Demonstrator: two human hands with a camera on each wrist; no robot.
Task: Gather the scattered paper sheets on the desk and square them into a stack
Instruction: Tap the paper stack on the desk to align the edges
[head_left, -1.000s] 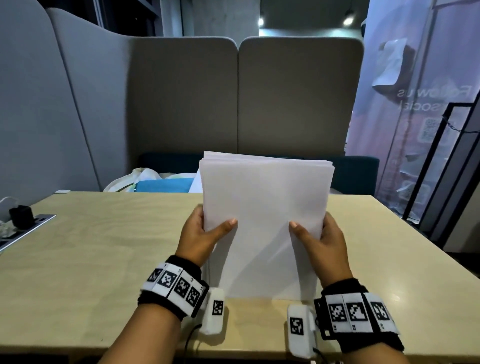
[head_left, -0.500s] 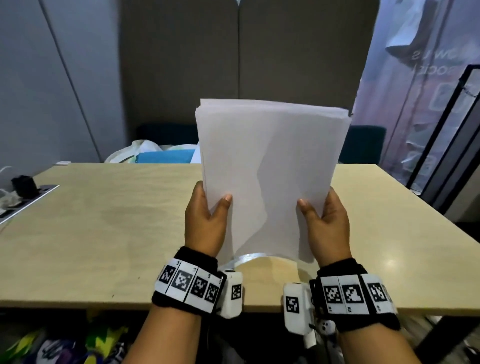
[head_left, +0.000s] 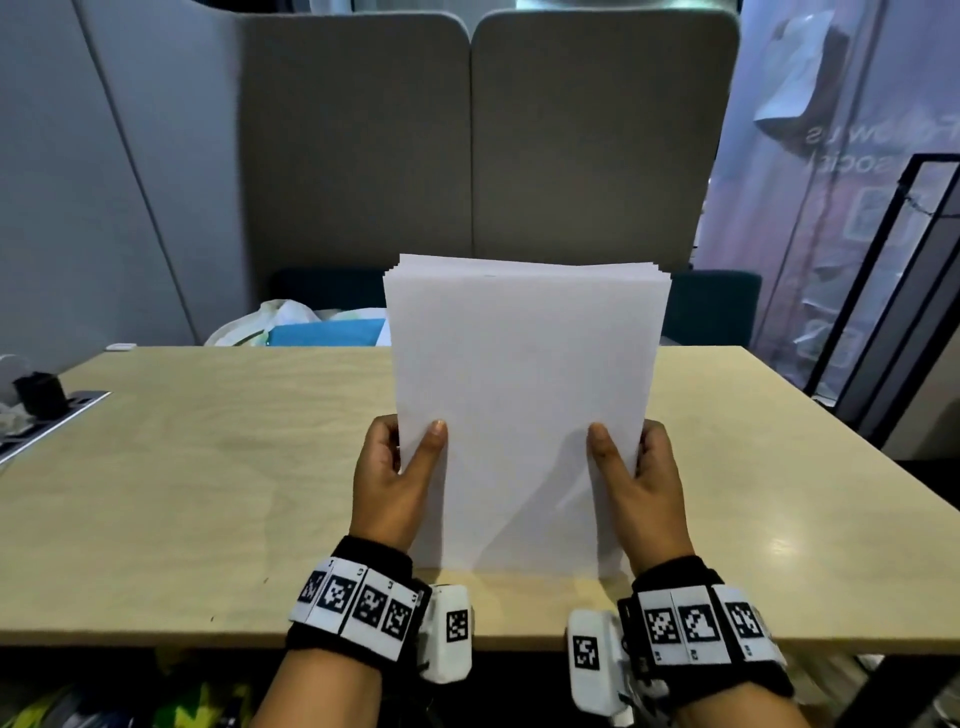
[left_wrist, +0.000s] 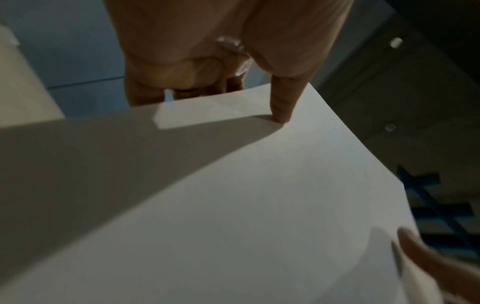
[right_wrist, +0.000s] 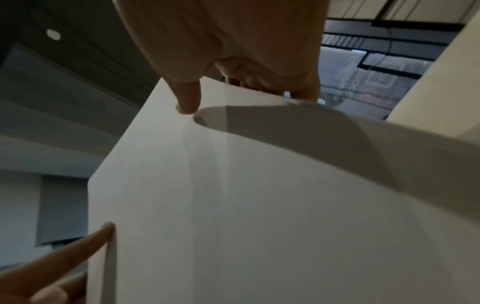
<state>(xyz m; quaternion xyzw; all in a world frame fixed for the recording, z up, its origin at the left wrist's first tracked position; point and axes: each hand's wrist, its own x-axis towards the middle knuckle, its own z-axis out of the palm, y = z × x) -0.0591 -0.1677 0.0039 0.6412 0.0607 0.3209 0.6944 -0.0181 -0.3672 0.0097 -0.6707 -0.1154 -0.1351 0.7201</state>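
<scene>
While paper stack (head_left: 524, 405) apparently stands on desk (head_left: 208, 467), left hand (head_left: 389, 483) and right hand (head_left: 641, 493) pinch its sides.

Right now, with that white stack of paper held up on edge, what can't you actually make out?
- Fingers behind the white paper stack: hidden by the sheets in the head view; only the thumbs of the left hand and right hand show.
- Desk beyond the stack: blocked by paper.
- Sheet count: top edges too fine.
- Lettering on the pale banner: blurred, mirrored.
- Small black object at the wooden desk's left edge: too small.
</scene>
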